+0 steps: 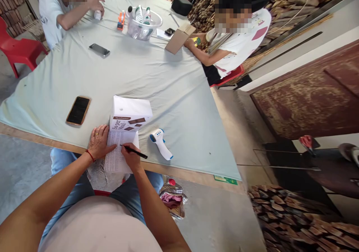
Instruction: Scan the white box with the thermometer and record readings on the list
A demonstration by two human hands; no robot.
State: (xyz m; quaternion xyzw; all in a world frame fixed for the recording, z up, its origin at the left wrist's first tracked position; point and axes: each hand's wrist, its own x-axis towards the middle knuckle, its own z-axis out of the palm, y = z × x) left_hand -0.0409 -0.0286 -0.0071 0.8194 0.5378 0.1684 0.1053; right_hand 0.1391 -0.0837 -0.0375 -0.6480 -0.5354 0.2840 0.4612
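Observation:
A black pen point(137, 151) is pinched in my right hand point(131, 157), its tip on a sheet of paper point(117, 162) covered with rows of small writing. The sheet reaches past the table's front edge. My left hand point(100, 142) lies flat with fingers spread at the sheet's left side, the thumb resting on it. Just beyond the sheet stands a white box point(131, 111) with brown bar pictures and the words "Super Meal". To the right of my right hand lies a white and blue infrared thermometer point(162, 143).
A phone point(78, 111) lies left of the box, and another phone point(99, 50) farther back. A clear basket point(144, 25) holds several bottles. One person at the right handles a cardboard box point(177, 41); another at the left holds a small white item point(97, 15). Firewood point(297, 218) is stacked at lower right.

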